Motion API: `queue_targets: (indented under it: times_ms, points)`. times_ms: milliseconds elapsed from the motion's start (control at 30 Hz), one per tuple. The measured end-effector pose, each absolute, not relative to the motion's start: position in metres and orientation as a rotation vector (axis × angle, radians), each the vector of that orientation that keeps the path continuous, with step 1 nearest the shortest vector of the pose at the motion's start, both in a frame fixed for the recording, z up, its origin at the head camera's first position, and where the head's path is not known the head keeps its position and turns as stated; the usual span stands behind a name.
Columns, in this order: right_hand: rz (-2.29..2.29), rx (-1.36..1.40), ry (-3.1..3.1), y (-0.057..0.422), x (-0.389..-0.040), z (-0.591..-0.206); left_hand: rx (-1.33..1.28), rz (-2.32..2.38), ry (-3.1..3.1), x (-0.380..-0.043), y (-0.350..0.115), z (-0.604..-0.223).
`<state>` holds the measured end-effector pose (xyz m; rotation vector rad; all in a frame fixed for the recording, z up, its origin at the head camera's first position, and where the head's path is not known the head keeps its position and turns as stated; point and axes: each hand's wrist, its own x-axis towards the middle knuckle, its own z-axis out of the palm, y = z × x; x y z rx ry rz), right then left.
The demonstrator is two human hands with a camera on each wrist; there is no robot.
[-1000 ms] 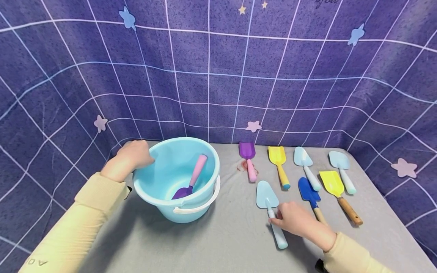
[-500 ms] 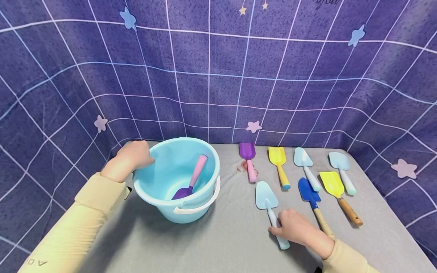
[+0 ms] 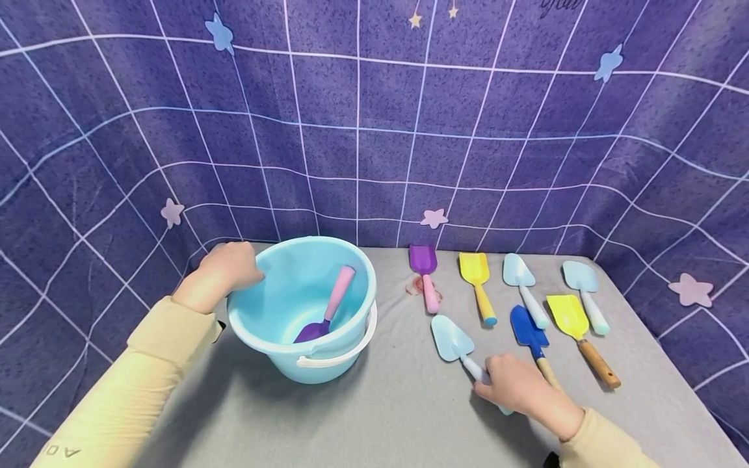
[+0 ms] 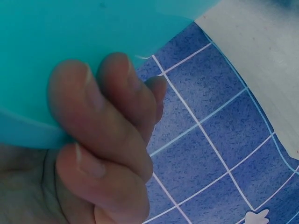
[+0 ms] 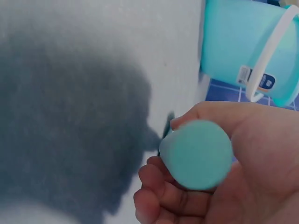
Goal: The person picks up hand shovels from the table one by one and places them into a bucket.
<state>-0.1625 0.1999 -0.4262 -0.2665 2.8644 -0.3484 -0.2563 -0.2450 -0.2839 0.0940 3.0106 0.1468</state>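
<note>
My left hand [image 3: 229, 266] grips the left rim of a light blue bucket [image 3: 328, 371], fingers curled over its edge in the left wrist view. Inside lies a purple shovel with a pink handle [image 3: 338, 294]. On the right, my right hand [image 3: 516, 387] holds the handle of a pale blue trowel [image 3: 452, 338], whose blade points toward the back left. In the right wrist view the round mint end of the trowel handle [image 5: 200, 154] faces the camera, with fingers and thumb curled round it.
Behind my right hand lie another purple shovel [image 3: 423, 260], a yellow shovel [image 3: 475, 268], two pale blue trowels [image 3: 517, 270], a blue trowel [image 3: 529, 326] and a yellow shovel with wooden handle [image 3: 569, 314]. A purple grid curtain [image 3: 386, 156] hangs behind the grey table [image 3: 374, 429].
The held trowel has turned, its blade swinging left and its handle end moving right. My right hand has shifted slightly right and closed round the handle. The left hand and bucket stay put.
</note>
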Motion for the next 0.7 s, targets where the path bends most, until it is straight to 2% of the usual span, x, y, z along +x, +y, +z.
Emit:
queue_targets:
  times_ms: [367,700]
  points:
    - [-0.374,-0.233,2.978,0.214,-0.165,-0.411,0.145,0.122,3.035,-0.257,-0.247,-0.286]
    - [-0.384,-0.313,3.075,0.216,-0.169,-0.402,0.142,0.101,3.034,-0.257,-0.248,-0.286]
